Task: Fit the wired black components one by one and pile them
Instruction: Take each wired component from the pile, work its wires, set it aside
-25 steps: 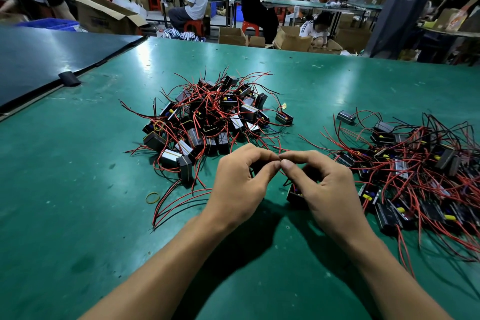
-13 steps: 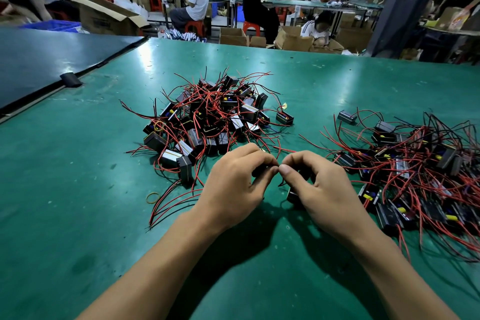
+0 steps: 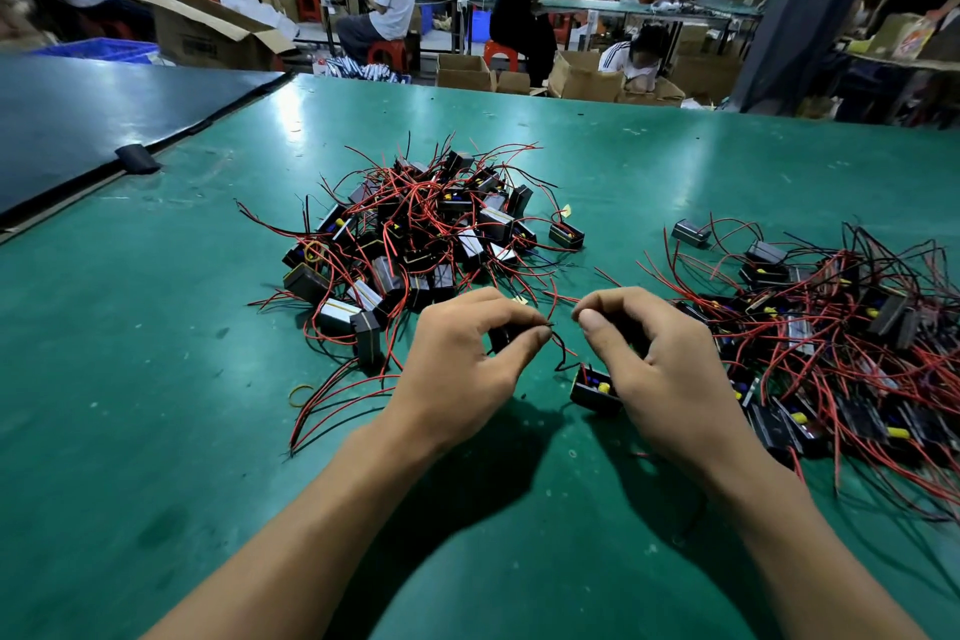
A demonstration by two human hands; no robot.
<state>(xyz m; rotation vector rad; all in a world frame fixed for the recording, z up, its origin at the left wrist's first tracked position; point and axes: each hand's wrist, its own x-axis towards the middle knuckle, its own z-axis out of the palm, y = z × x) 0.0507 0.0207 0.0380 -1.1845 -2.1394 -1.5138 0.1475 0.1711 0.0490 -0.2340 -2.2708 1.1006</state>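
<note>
Status: task judged roughly midway. Landmark for this entry was the box point(image 3: 595, 387), a black component lying open-side up on the table point(image 3: 156, 379), with a yellow piece showing inside. Beyond the box and to its left sat the far pile point(image 3: 426, 244), whose units mostly showed closed faces, so it was probably the finished heap. To the right of the box sprawled the right pile point(image 3: 841, 338), where many units showed yellow insides like the box and were taken as stock still to fit. Both heaps were large, so plenty remained, and the box itself was not yet piled. Left hand point(image 3: 467, 359), just left of the box: fingers curled tight, thumb and forefinger pinching the end of a black wire point(image 3: 563, 353) that ran down to the box. A dark part point(image 3: 500, 339) sat in the curl of the fingers, its type unclear. Right hand point(image 3: 654, 369), over the right edge of the box: fingers curled narrow, thumb drawn toward forefinger. Whether it pinched anything could not be told — the fingers hid the gap. Its thumb base lay against the box or just above it; contact was uncertain. A yellow band point(image 3: 300, 395) lay loose, well left of the box.
</note>
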